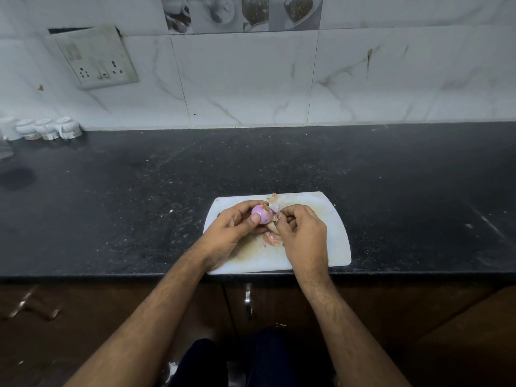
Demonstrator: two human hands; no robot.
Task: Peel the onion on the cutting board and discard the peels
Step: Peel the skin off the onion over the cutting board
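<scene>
I see the onion (262,215) — small, round and shiny purple — held up just over the cutting board (336,241). My left hand (234,230) is curled around it, with the thumb pressed on its near side and the fingers wrapped over the far side. My right hand (300,233) is just beside it, and its fingertips are pinching a thin bit of peel (277,217) that hangs off the onion's right side.

Under my right hand, some loose peels (272,238) lie on the board. One more scrap (272,197) sits past my fingers, near the board's far edge.

The white board lies under both hands, at the near edge of the black counter (125,196). Far off past my left hand, little white cups (47,129) stand by the wall — and a socket plate (96,58) is up on the tiles.
</scene>
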